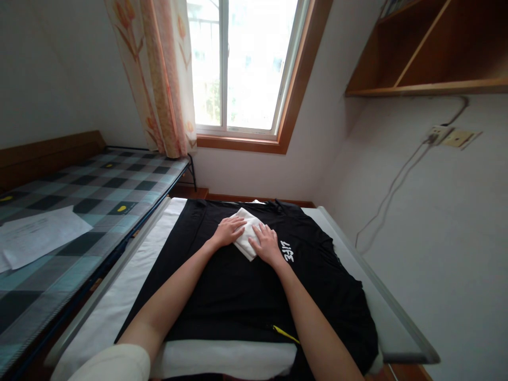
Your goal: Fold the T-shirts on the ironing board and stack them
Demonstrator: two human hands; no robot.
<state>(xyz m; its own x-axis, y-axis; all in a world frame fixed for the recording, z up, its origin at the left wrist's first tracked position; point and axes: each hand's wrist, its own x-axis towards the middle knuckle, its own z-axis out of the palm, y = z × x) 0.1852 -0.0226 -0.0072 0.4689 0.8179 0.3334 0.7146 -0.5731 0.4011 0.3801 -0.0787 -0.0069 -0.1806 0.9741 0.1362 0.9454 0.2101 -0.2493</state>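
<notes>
A black garment (238, 296) with white lettering lies spread over a white-covered table (119, 286). On top of it is a folded white cloth (246, 238), turned like a diamond. My left hand (229, 231) rests on the cloth's left side, fingers extended and flat. On its right side lies my right hand (266, 242), palm down with the fingers spread, just left of the lettering. A yellow strip (284, 334) shows at the garment's near edge, beside my right forearm.
To the left stands a bed with a checked mattress (146, 185) and papers (43, 235) on it. A curtained window (254, 63) is ahead. On the right wall are a wooden shelf (428, 87) and an outlet (438, 135) with a hanging cord.
</notes>
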